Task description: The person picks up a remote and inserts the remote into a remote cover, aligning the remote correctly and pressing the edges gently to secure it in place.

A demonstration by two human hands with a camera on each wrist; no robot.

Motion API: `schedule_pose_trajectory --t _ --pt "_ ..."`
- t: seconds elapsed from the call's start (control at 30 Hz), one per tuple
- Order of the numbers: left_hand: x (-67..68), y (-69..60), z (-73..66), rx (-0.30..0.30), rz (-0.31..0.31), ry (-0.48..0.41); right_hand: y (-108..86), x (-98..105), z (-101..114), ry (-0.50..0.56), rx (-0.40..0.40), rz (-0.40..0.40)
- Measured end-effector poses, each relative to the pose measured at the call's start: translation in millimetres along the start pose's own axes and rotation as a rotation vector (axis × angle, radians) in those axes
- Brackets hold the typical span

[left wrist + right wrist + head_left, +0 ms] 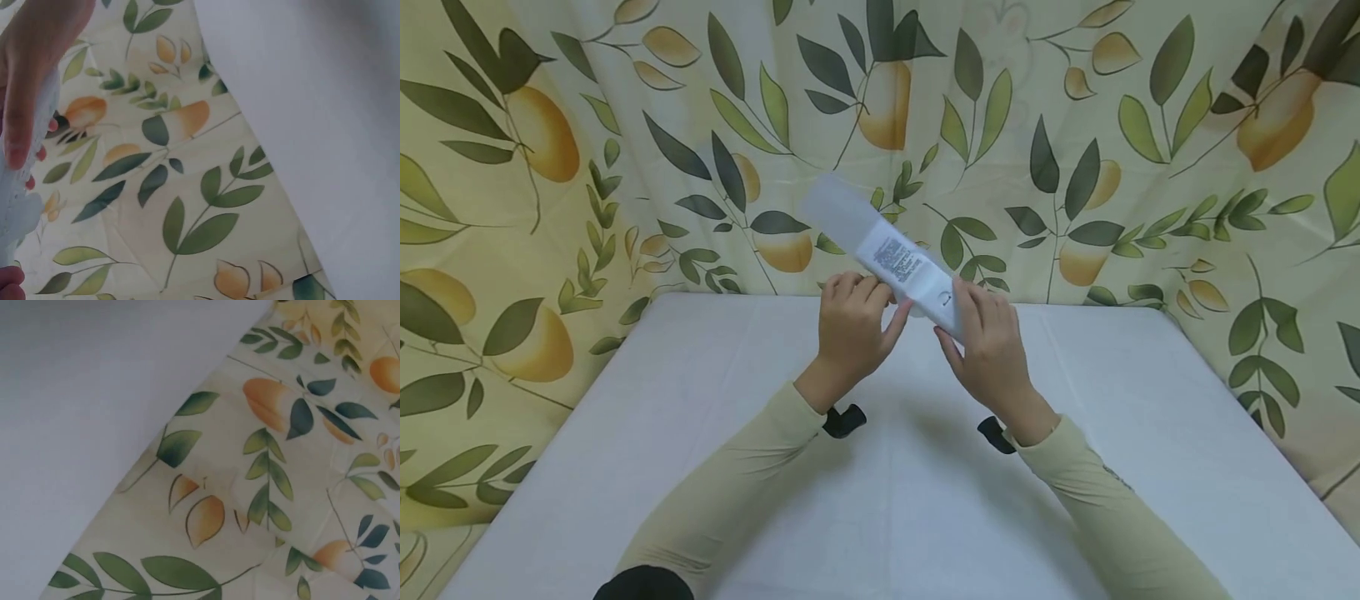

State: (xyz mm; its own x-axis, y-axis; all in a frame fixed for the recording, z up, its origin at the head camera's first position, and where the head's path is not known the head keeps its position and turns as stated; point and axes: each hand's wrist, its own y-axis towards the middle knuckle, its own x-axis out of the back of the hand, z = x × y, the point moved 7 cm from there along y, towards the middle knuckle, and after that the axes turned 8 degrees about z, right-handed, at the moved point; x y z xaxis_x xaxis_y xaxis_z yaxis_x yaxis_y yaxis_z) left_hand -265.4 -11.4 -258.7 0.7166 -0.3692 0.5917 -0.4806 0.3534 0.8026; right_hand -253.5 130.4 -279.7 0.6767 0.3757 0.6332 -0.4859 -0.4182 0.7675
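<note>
Above the far edge of the table, both hands hold a long white object (934, 293) aslant. Its face bears a printed label, and its upper-left end is translucent and frosted; I cannot tell its kind. The left hand (852, 327) grips it near the middle from below, thumb near the label. At the lower-right end the right hand (994, 350) grips it between thumb and fingers. In the left wrist view, the left hand (37, 44) and part of the white object (22, 215) show at the left edge. The right wrist view shows neither hand nor object.
A white-covered table (895, 500) lies under the forearms. Behind it hangs a curtain (865, 108) printed with leaves and lemons. Black straps (846, 422) are at the wrists. A dark rounded thing (643, 583) shows at the bottom edge.
</note>
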Motion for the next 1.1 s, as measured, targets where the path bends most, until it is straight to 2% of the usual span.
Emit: schedule_pose_trajectory --t 0.07,0.2,0.37,0.5,0.63,0.8,0.93,1.1 --pt "-3.8 -3.3 1.7 0.010 0.040 -0.009 -4.3 -6 2 0.004 0.041 0.050" --pt "-14.0 -12.5 0.5 0.003 0.107 -0.034 -12.7 -12 3 -0.023 0.074 0.087" --pt "-23.5 -23.7 -3.9 -0.013 0.127 -0.049 -18.3 -16 4 -0.081 0.111 0.099" --pt "-30.4 -29.9 -6.0 -0.002 0.133 -0.057 -19.3 -17 6 -0.122 0.128 0.103" --pt "-38.4 -34.7 -7.2 0.022 0.163 -0.054 -19.1 -21 6 -0.129 0.126 0.137" --pt "-45.3 -41.5 -10.0 0.030 0.215 -0.044 -21.0 -32 6 -0.119 0.089 0.235" --pt "-45.6 -45.5 -13.0 0.012 0.216 -0.036 -22.9 -38 6 -0.105 0.051 0.292" --pt "-42.9 -48.2 -16.7 -0.039 0.203 -0.020 -24.5 -39 6 -0.076 0.030 0.316"
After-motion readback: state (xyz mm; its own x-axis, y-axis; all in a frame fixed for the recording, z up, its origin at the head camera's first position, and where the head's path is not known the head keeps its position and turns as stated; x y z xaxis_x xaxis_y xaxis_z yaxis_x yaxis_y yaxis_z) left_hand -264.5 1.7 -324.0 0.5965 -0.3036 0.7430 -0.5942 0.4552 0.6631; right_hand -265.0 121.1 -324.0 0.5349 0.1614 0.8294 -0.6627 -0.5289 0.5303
